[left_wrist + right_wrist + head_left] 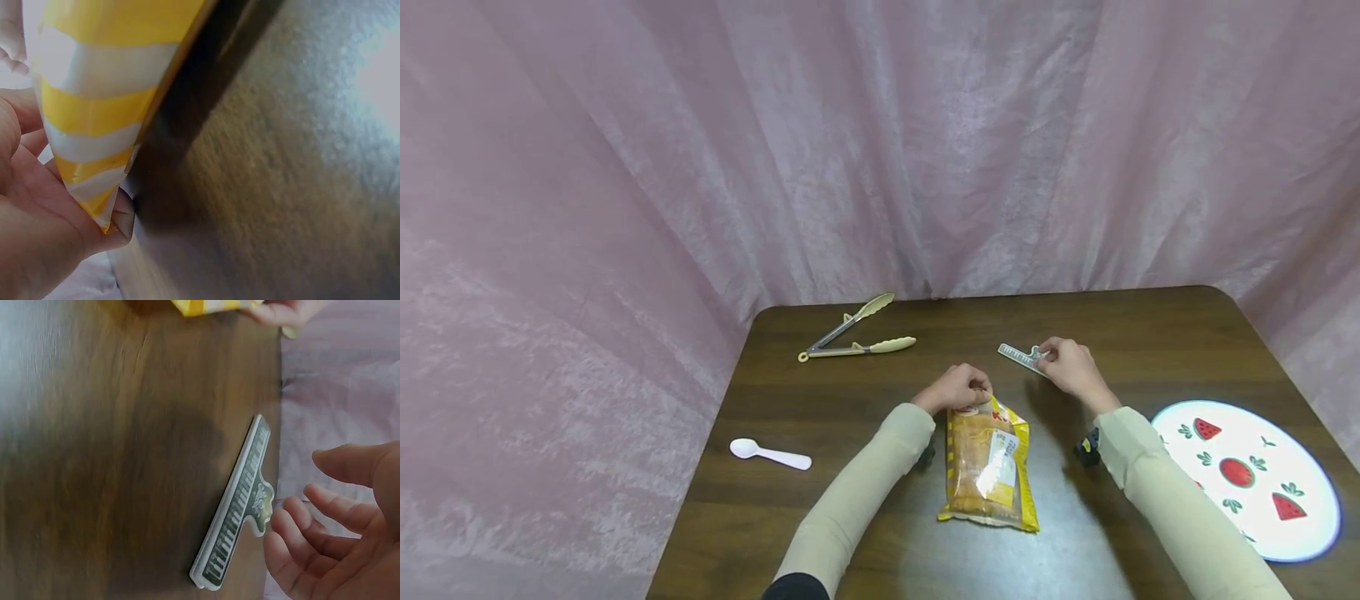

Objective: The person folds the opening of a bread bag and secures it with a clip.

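Observation:
A clear and yellow plastic bag of bread [987, 467] lies on the table in front of me. At its top end my left hand [958, 387] grips the gathered plastic; the left wrist view shows the bag's striped side [100, 112] running down to a corner at the fingers. Farther back and to the right, a long bag clip [234, 512] with a piano-key pattern and a rounded handle lies on the wood. Beside that handle is my right hand [1069, 367], thumb spread away from the fingers and fingertips [281, 519] right at the handle's edge.
Tongs [850, 337] with cream tips lie spread at the back left. A white spoon [771, 454] is at the left side. A white plate [1307, 467] with watermelon pictures stands on the right, partly behind my right sleeve. A pink curtain [925, 167] hangs behind the table.

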